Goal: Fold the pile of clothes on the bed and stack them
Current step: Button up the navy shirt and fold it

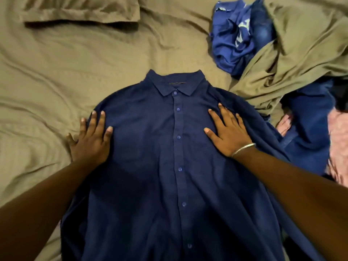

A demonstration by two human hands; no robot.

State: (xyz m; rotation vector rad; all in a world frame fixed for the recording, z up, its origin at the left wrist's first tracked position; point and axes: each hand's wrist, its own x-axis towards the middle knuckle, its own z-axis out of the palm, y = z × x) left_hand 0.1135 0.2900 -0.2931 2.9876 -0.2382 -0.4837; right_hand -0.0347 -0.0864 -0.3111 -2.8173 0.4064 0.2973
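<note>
A navy button-up shirt (169, 157) lay face up on the bed (47, 81), the left hand (90, 140) and right hand (227, 132) pressing it with flat, released fingers. Light and limp, it looked best taken at shoulder seams.

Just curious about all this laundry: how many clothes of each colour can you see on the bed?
Navy: 1, the buttoned shirt lying flat under both hands.
Blue: 3, the printed top, a denim piece beside it, and the garment at right.
Pink: 1, the cloth at the right edge.
Total: 5, though the crumpled pile may hide more.
</note>
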